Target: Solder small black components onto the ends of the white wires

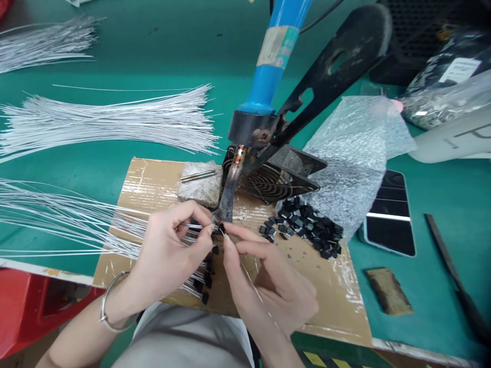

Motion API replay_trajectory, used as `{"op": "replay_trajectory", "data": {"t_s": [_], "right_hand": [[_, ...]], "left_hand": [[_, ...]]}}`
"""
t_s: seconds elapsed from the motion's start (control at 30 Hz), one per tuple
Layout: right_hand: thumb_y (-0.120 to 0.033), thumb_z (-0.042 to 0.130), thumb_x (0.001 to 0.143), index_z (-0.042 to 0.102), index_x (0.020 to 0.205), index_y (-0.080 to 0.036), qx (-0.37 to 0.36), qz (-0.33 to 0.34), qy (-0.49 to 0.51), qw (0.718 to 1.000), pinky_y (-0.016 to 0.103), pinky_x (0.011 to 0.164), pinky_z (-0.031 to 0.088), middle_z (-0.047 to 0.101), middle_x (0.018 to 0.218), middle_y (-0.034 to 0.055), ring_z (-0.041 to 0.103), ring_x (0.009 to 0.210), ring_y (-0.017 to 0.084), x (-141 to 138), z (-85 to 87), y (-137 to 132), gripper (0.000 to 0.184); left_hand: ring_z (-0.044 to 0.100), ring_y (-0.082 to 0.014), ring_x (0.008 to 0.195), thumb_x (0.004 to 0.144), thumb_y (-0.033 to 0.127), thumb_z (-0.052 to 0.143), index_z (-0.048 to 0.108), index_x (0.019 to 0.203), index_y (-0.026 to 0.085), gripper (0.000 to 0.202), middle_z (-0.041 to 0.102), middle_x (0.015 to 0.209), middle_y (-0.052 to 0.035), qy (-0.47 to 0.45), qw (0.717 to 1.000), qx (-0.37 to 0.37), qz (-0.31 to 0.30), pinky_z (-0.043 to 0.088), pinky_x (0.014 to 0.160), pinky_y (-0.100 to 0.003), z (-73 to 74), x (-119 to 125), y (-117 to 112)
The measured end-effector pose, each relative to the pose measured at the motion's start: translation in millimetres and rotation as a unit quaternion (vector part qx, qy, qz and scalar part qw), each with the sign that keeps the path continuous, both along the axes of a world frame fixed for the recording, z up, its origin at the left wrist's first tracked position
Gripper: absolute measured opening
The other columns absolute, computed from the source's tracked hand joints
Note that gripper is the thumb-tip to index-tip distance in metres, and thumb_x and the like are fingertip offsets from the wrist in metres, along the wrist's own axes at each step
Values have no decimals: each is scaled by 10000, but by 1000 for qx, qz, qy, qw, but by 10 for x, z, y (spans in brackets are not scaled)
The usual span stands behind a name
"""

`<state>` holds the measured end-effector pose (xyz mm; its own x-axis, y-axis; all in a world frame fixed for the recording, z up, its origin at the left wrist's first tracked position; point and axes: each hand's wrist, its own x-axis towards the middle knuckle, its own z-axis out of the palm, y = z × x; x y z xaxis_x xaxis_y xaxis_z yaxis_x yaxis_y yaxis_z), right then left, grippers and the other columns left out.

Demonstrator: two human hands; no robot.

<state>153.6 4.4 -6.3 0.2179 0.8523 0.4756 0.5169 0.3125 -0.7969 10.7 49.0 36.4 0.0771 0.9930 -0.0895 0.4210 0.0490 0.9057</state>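
My left hand [172,245] pinches a thin white wire [194,225] and holds its end at the tip of a fixed soldering iron [230,191] with a blue handle [272,56]. My right hand [264,276] is closed in a pinch just right of the tip, fingertips on a small dark part and a fine thread of solder wire [249,278]. Both hands meet over a taped cardboard sheet [153,184]. Under my left hand lie several wires with black parts on their ends [203,281].
Bundles of white wires [115,120] fan out on the green table at left. A pile of small black components [307,225] lies right of the iron, beside bubble wrap [353,153], a small fan [268,184] and a phone [389,214]. A red bin [26,306] sits bottom left.
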Motion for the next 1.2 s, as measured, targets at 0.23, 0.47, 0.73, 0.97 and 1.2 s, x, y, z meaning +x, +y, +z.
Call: {"op": "replay_trajectory", "data": {"t_s": [0.23,0.47,0.73,0.97,1.2], "right_hand": [[-35,767,855,698,879,-202,-6,18,21,1000,225,810,660,851,998,54,827,832,158,-13,-51,-11,182],[-50,763,870,715,891,-217,5,9,14,1000,261,771,682,853,972,42,825,800,172,-12,-56,-3,175],[-57,769,876,724,908,-222,6,9,6,1000,273,767,701,855,989,50,832,793,192,3,-34,-5,175],[-62,766,881,725,909,-216,9,5,4,1000,267,767,703,856,983,46,829,746,184,-4,-29,4,162],[-43,761,873,724,904,-214,8,13,11,1000,266,788,695,852,982,45,831,792,183,-2,-32,1,178]], "left_hand": [[517,-101,589,799,114,625,661,704,175,119,729,771,-12,6,1000,-8,5,354,513,-224,-22,-12,-13],[539,-114,610,817,132,611,659,705,174,128,728,779,-22,14,1000,-1,2,354,513,-232,-38,4,-22],[539,-119,612,826,147,600,652,705,175,135,726,775,-34,19,1000,8,-3,359,516,-243,-14,3,-30],[526,-114,595,829,145,598,651,710,177,134,725,771,-30,18,1000,15,-1,358,512,-243,-24,-7,-29],[577,-120,635,824,139,608,656,708,174,130,731,775,-28,12,1000,9,-1,392,536,-223,-29,4,-11]]}}
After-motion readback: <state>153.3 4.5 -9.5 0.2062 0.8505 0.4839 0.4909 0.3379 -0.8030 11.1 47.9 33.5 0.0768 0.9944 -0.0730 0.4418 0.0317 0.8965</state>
